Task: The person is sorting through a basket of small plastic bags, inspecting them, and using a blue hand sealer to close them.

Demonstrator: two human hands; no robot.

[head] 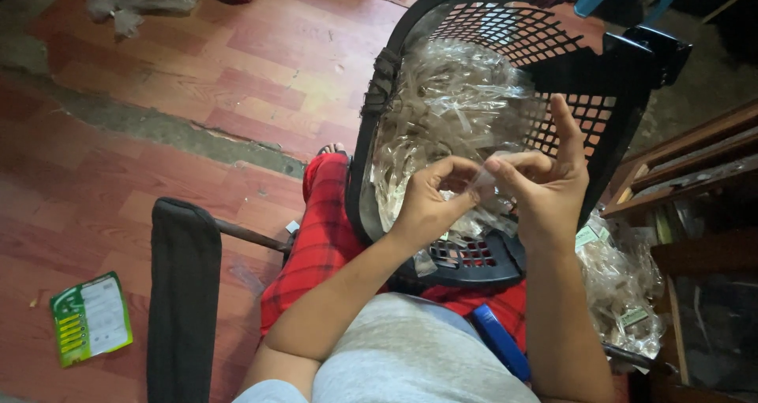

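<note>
Both hands (489, 186) pinching clear packet (483, 179), green card (90, 318) floor-left

small clear plastic bag (483, 178) | crinkled, see-through | pinched between both hands' fingertips | held above the black basket (379, 119) heaped with similar bags

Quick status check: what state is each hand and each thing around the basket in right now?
Left hand: pinching a small clear bag.
Right hand: pinching the same bag, index finger raised.
Small clear bag: held between both hands, above the basket.
Black basket: tilted on the lap, filled with clear bags.
Green card pack: lying flat on the floor.
Bagged bundle: resting beside the person's right arm.
</note>
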